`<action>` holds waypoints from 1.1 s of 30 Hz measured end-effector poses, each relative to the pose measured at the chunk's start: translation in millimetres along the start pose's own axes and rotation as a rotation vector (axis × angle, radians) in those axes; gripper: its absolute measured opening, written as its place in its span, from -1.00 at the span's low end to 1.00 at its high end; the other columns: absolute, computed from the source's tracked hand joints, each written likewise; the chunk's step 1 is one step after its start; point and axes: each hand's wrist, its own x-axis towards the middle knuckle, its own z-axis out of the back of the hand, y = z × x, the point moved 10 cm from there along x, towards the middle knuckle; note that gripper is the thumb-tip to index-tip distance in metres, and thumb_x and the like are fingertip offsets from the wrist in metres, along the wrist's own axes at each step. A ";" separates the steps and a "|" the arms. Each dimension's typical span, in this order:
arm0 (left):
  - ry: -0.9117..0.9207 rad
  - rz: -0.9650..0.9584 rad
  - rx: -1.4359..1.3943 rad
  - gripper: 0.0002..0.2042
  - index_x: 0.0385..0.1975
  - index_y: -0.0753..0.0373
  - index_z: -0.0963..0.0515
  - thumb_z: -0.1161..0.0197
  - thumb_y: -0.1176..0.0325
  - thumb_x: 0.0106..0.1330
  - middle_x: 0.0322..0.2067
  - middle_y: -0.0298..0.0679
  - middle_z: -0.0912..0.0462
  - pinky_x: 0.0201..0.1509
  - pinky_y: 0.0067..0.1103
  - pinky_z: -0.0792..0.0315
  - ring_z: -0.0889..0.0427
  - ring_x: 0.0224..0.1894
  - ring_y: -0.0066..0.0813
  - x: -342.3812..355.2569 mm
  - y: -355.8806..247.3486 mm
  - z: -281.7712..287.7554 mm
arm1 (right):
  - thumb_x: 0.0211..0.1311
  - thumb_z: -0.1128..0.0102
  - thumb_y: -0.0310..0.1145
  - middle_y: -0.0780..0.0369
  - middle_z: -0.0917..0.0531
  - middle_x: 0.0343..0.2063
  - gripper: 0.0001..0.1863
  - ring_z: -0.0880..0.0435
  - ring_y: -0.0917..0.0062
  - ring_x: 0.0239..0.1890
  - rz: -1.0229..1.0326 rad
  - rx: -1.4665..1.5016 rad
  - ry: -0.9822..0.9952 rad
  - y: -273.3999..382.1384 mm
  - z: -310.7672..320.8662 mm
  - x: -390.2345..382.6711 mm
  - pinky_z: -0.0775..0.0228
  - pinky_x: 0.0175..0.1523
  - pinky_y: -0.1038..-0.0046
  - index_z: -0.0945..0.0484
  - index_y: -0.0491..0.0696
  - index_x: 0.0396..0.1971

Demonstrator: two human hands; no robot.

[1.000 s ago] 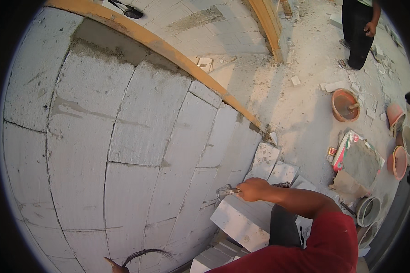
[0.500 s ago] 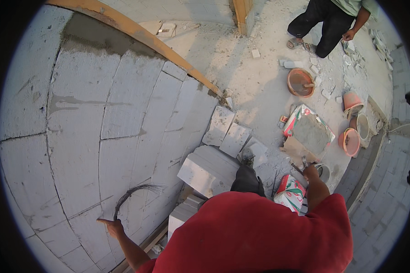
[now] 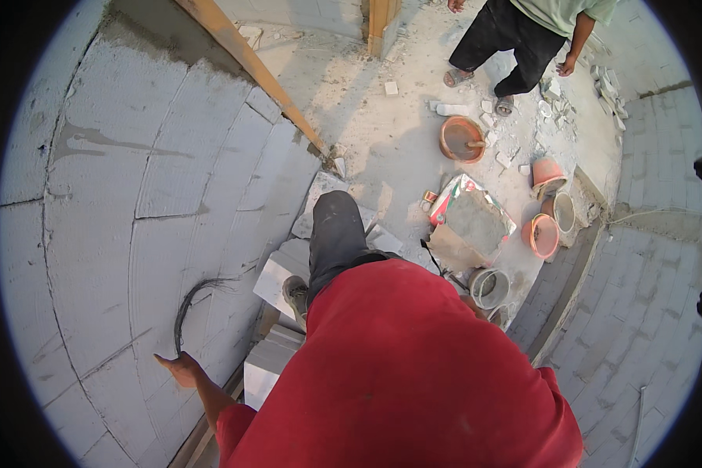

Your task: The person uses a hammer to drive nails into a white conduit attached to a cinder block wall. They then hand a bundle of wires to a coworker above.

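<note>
My left hand grips a curved bundle of thin dark wires, frayed at the far end, beside the pale block wall. My right hand is mostly hidden behind my red shirt, near a grey bucket; its fingers and anything in them are hidden. My raised knee is over stacked white blocks along the wall, with my shoe among them. An opened bag of grey powder lies ahead on the floor.
A person in dark trousers and sandals is at the upper right, among rubble. An orange basin and several buckets stand nearby. A timber tops the left wall. A ledge edge runs down the right.
My right hand, earlier out with a tool, has moved down behind my body. My leg has risen over the blocks. The other person has shifted, and the view has swung.
</note>
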 end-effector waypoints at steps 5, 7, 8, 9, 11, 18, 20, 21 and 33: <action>0.528 -0.134 -0.252 -0.65 -0.22 0.26 -0.63 -0.03 0.14 0.24 -0.26 0.06 -0.68 -0.08 -0.22 -0.50 -0.65 -0.20 0.09 -123.8 -105.6 -176.2 | 0.16 -0.20 -0.36 0.18 -0.36 -0.75 -0.85 -0.36 0.41 -0.77 0.045 -0.027 0.005 59.8 -3.6 10.2 -0.18 -0.67 0.28 -0.51 -0.14 -0.45; 0.785 -0.139 -0.152 -0.63 -0.22 0.40 -0.60 0.01 0.23 0.24 -0.17 0.12 -0.65 -0.01 -0.28 -0.50 -0.65 -0.10 0.05 -181.9 -163.3 -245.1 | 0.16 -0.20 -0.36 0.18 -0.37 -0.75 -0.85 -0.37 0.41 -0.76 0.056 -0.032 -0.009 90.5 -1.2 19.9 -0.19 -0.66 0.28 -0.51 -0.14 -0.45; 0.883 -0.061 -0.111 -0.66 -0.20 0.40 -0.60 0.01 0.31 0.21 -0.15 0.12 -0.64 0.03 -0.31 -0.49 -0.63 -0.05 0.02 -211.3 -191.1 -273.3 | 0.16 -0.20 -0.36 0.18 -0.37 -0.75 -0.85 -0.37 0.41 -0.76 0.067 -0.031 -0.022 110.2 3.6 27.0 -0.19 -0.66 0.28 -0.51 -0.14 -0.45; 0.981 0.015 -0.068 -0.68 -0.19 0.40 -0.59 0.01 0.39 0.17 -0.13 0.11 -0.64 0.07 -0.33 -0.48 -0.62 0.00 -0.01 -233.9 -224.3 -297.9 | 0.17 -0.20 -0.36 0.18 -0.38 -0.75 -0.85 -0.37 0.41 -0.76 0.077 -0.028 -0.031 133.0 3.7 35.9 -0.19 -0.66 0.28 -0.51 -0.14 -0.44; 1.083 -0.260 0.003 -0.66 -0.13 0.40 -0.58 -0.02 0.36 0.17 -0.06 0.14 -0.61 0.09 -0.33 -0.47 -0.61 0.02 -0.01 -256.1 -322.5 -337.8 | 0.17 -0.20 -0.35 0.18 -0.38 -0.75 -0.84 -0.38 0.41 -0.76 0.103 -0.026 -0.055 181.4 9.5 63.6 -0.20 -0.66 0.28 -0.51 -0.14 -0.44; 1.374 -0.559 0.131 -0.46 0.12 0.46 -0.36 -0.13 0.25 0.17 0.06 0.16 -0.51 0.18 -0.31 -0.43 -0.50 0.16 -0.02 -286.4 -622.3 -413.0 | 0.18 -0.20 -0.35 0.18 -0.40 -0.74 -0.84 -0.40 0.40 -0.75 0.151 -0.073 -0.122 378.0 54.3 184.9 -0.21 -0.66 0.28 -0.51 -0.14 -0.42; 1.280 -0.391 0.028 -0.39 0.19 0.43 -0.29 -0.16 0.22 0.15 0.11 0.17 -0.47 0.20 -0.28 -0.40 -0.48 0.18 0.01 -272.9 -664.0 -378.7 | 0.18 -0.20 -0.35 0.17 -0.40 -0.74 -0.84 -0.40 0.40 -0.75 0.133 -0.104 -0.125 421.6 74.8 196.3 -0.22 -0.65 0.28 -0.51 -0.14 -0.42; 1.293 -0.356 0.041 -0.37 0.20 0.40 -0.27 -0.17 0.21 0.14 0.12 0.17 -0.46 0.21 -0.26 -0.39 -0.47 0.18 0.03 -264.7 -671.1 -361.8 | 0.18 -0.20 -0.35 0.17 -0.41 -0.73 -0.84 -0.40 0.40 -0.75 0.125 -0.108 -0.127 444.6 86.4 198.8 -0.22 -0.65 0.28 -0.50 -0.14 -0.42; 1.568 0.072 0.038 -0.59 -0.19 0.42 -0.57 -0.27 0.16 0.11 -0.35 0.05 -0.68 -0.42 -0.36 -0.57 -0.71 -0.44 -0.17 -270.1 -657.1 -370.6 | 0.19 -0.20 -0.34 0.17 -0.44 -0.72 -0.83 -0.44 0.40 -0.73 0.216 -0.302 -0.108 801.0 135.7 313.8 -0.25 -0.64 0.27 -0.50 -0.14 -0.39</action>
